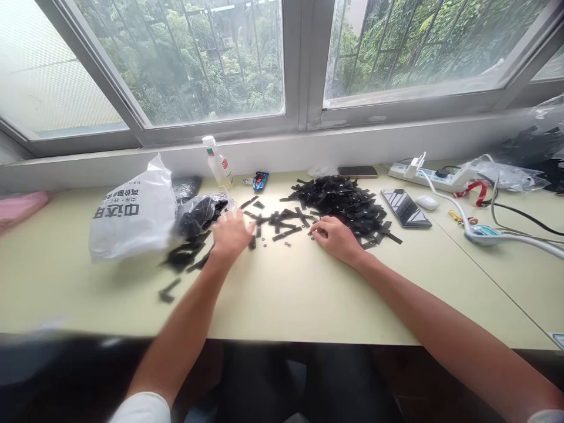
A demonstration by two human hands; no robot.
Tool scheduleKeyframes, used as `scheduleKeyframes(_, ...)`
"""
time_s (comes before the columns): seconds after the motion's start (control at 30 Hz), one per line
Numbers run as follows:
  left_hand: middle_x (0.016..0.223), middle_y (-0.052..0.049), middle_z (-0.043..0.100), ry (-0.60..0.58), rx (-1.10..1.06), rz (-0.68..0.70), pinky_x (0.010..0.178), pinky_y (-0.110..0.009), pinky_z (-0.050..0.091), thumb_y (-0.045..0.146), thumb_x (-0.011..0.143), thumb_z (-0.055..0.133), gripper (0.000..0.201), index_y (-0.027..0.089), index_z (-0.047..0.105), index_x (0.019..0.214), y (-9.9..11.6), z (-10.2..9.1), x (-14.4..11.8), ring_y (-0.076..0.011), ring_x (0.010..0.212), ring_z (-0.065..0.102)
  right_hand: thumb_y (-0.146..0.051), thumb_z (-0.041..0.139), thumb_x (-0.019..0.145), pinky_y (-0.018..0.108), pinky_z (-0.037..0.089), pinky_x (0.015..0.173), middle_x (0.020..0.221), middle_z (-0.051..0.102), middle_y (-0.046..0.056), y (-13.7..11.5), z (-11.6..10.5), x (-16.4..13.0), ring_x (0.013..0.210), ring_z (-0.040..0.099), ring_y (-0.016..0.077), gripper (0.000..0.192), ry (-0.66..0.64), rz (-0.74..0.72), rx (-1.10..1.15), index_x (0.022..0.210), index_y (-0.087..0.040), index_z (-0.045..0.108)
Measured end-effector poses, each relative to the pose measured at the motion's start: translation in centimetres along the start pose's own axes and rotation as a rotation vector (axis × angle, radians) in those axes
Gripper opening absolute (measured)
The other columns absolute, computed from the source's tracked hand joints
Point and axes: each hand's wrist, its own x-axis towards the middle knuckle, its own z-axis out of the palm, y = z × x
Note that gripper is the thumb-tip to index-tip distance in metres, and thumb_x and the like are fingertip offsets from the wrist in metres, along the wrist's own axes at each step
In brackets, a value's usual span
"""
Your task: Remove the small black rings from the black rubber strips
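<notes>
My left hand [232,235] lies over the left part of the table with its fingers stretched out and apart, palm down. Beside it are black strips [252,242] and the edge of a clear plastic bag [200,212] with dark contents. My right hand [337,236] rests at the near-left edge of a large heap of black strips [346,200]. Its thumb and fingers are pinched together; what they hold, if anything, is too small to tell. Loose black strips [285,234] and a few small rings [288,244] are scattered between both hands.
A white printed plastic bag [132,217] stands at left, a bottle [218,161] and blue packet [260,181] behind. To the right are a phone [406,208], a white mouse [426,202], a power strip [434,176] and cables [458,214]. Windows line the back.
</notes>
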Motion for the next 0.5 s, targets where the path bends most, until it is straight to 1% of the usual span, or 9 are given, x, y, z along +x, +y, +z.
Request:
scheduleKeyframes(0.07,0.131,-0.034,0.054,-0.102,0.103,-0.186,0.086,-0.07,0.044,0.072,0.088,0.037,0.081,0.009,0.052,0.138,-0.2,-0.3,-1.6,-0.0563,0.12,0.049,-0.025,0.057,0.092,0.032,0.049,0.069,0.092,0.065,0.007,-0.1,0.0,0.0,0.097,0.059,0.0239,0.017,-0.005,0.004,-0.004,0.091,-0.024,0.073)
scheduleKeyframes(0.1,0.129,-0.036,0.054,-0.139,0.112,-0.227,0.083,-0.072,0.043,0.074,0.088,0.034,0.085,0.008,0.05,0.14,-0.4,-0.2,-2.4,-0.0583,0.118,0.05,-0.025,0.056,0.092,0.032,0.049,0.069,0.092,0.065,0.006,-0.1,0.0,0.0,0.096,0.058,0.0238,0.017,-0.006,0.005,-0.005,0.091,-0.024,0.073)
scheduleKeyframes(0.17,0.121,-0.037,0.058,-0.197,0.052,-0.23,0.078,-0.069,0.046,0.074,0.088,0.036,0.086,0.007,0.051,0.138,-0.8,0.5,-3.9,-0.0567,0.11,0.056,-0.025,0.056,0.092,0.032,0.049,0.068,0.091,0.065,0.006,0.0,0.0,0.0,0.095,0.058,0.0235,0.017,-0.004,0.009,-0.007,0.091,-0.024,0.072)
scheduleKeyframes(0.23,0.127,-0.037,0.055,-0.183,-0.031,-0.138,0.08,-0.065,0.049,0.064,0.089,0.045,0.075,0.007,0.052,0.137,-1.1,1.2,-4.9,-0.0552,0.115,0.055,-0.026,0.056,0.092,0.032,0.048,0.068,0.091,0.065,0.006,0.0,0.1,0.0,0.093,0.059,0.0235,0.016,-0.005,0.011,-0.005,0.091,-0.024,0.072)
scheduleKeyframes(0.27,0.131,-0.035,0.054,-0.164,-0.09,-0.045,0.085,-0.063,0.049,0.055,0.091,0.049,0.066,0.009,0.052,0.138,-1.2,1.4,-5.1,-0.0529,0.12,0.053,-0.026,0.056,0.092,0.032,0.048,0.067,0.091,0.065,0.006,0.1,0.1,0.1,0.093,0.059,0.0237,0.016,-0.006,0.012,-0.002,0.091,-0.024,0.072)
scheduleKeyframes(0.33,0.139,-0.027,0.053,-0.134,-0.226,0.176,0.097,-0.056,0.047,0.031,0.093,0.049,0.052,0.013,0.05,0.142,-1.3,1.5,-5.0,-0.0444,0.129,0.05,-0.027,0.056,0.092,0.032,0.047,0.066,0.091,0.065,0.007,0.2,0.1,0.1,0.093,0.059,0.0241,0.016,-0.008,0.013,0.004,0.091,-0.024,0.072)
scheduleKeyframes(0.4,0.143,-0.018,0.053,-0.117,-0.359,0.353,0.106,-0.047,0.045,0.014,0.09,0.044,0.057,0.018,0.045,0.147,-1.4,1.1,-4.3,-0.0345,0.132,0.051,-0.028,0.056,0.092,0.032,0.047,0.065,0.091,0.065,0.007,0.2,0.1,0.1,0.092,0.059,0.0243,0.017,-0.01,0.013,0.011,0.091,-0.024,0.072)
scheduleKeyframes(0.43,0.144,-0.015,0.053,-0.107,-0.41,0.399,0.108,-0.043,0.044,0.009,0.088,0.042,0.062,0.02,0.043,0.148,-1.4,0.8,-3.8,-0.0308,0.132,0.051,-0.029,0.056,0.092,0.032,0.047,0.065,0.091,0.065,0.007,0.3,0.1,0.1,0.092,0.059,0.0243,0.017,-0.011,0.012,0.014,0.091,-0.024,0.072)
scheduleKeyframes(0.5,0.145,-0.011,0.052,-0.079,-0.474,0.432,0.107,-0.038,0.045,0.006,0.085,0.042,0.067,0.022,0.041,0.149,-1.5,0.2,-2.7,-0.0271,0.129,0.054,-0.029,0.056,0.092,0.032,0.048,0.065,0.091,0.065,0.007,0.4,0.1,0.1,0.092,0.059,0.0242,0.017,-0.014,0.012,0.02,0.091,-0.024,0.072)
